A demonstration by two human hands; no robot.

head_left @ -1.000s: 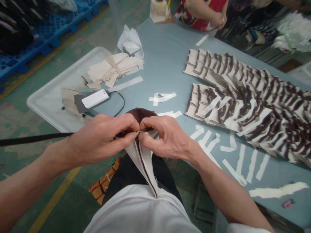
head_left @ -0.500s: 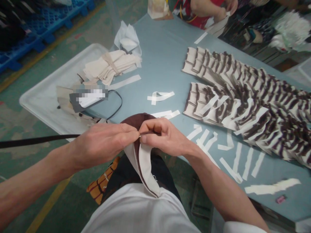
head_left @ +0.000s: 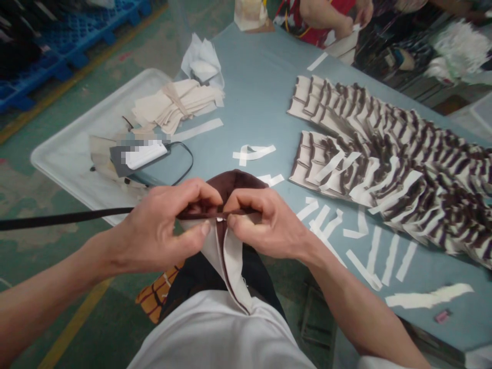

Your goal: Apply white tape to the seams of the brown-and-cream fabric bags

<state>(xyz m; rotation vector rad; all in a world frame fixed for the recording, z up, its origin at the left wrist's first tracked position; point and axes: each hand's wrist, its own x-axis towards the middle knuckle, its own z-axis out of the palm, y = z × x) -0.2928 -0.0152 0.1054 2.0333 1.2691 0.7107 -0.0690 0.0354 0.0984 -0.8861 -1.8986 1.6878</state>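
Note:
Both my hands meet over my lap at the near edge of a blue-grey table [head_left: 261, 97]. My left hand [head_left: 161, 225] and my right hand [head_left: 265, 220] are both closed, pinching a folded fabric piece [head_left: 228, 246], dark brown on top and cream below. A narrow dark brown strip [head_left: 61, 219] runs from the pinch off to the left edge of the view. The fabric hangs down between my hands toward my white shirt.
Two long rows of overlapped brown-and-cream fabric pieces [head_left: 384, 148] cover the table's right. White paper strips [head_left: 357, 251] lie scattered nearby. A white tray [head_left: 77, 148] at left holds cream pieces [head_left: 172, 105] and a phone with a cable [head_left: 144, 154]. Another person's hands [head_left: 346, 23] work at the far edge.
My fingers have shifted along the fabric's edge: the hands have drawn slightly apart and the brown strip now lies across the top between them. The person opposite has moved their hands.

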